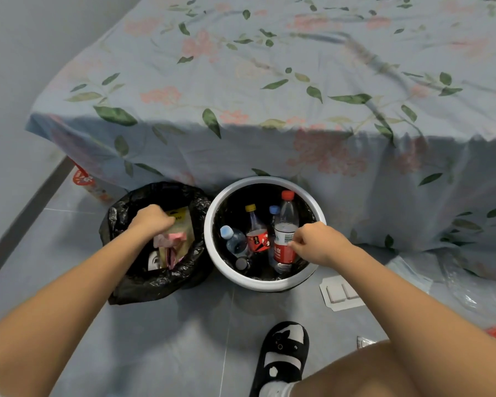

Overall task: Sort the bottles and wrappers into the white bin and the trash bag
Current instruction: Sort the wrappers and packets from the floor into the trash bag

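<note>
The right hand (317, 244) is over the white bin (212, 239), its fingers curled in a grip on the red-capped bottle (284, 224), pinching it at the label, about midway up. That bottle stands nearly upright inside the bin, cap pointing away from the person. Just to the left of the grip, touching or nearly touching it, a blue-capped bottle (273, 216) stands mostly hidden behind. Next over, a yellow-capped bottle (257, 230) with a red label leans in the bin, and left of that lies a small clear bottle with a pale blue cap (233, 239). Below those, a dark cap (242, 264) shows near the bin's bottom. The bin is lined in black.

Across to the other side: the left hand (152, 219) is down in the mouth of the black trash bag (132, 285), knuckles up, fingers curled under. It sits right on the wrappers (173, 242), pink and yellow ones piled in the bag, but whether its grip has closed on one cannot be told from here, since the fingertips are hidden.

The bag stands just beside the bin, to its left, both on the tiled floor (169, 339) against the bed (269, 81) with its flowered sheet. Nearer the person than the right-hand grip, a white flat card (341, 293) lies on the floor, and a black slipper (284, 353) is planted below it.
</note>
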